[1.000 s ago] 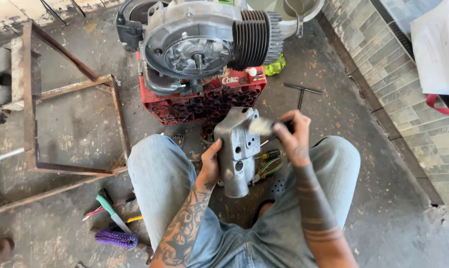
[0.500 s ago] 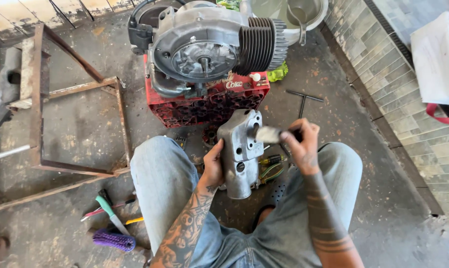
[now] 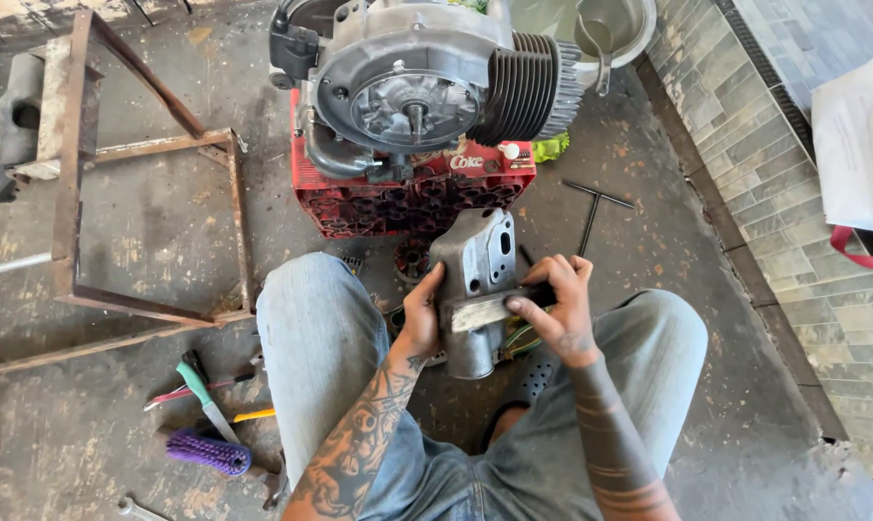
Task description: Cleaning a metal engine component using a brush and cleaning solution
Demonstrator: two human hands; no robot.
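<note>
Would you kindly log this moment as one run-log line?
left hand: grips metal casing | right hand: presses flat blade on casing | engine: on red crate

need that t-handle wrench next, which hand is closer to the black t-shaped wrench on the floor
Right. The right hand presses a flat metal blade on the grey cast metal casing, just below-left of the black T-shaped wrench. The left hand grips the casing's far side.
</note>
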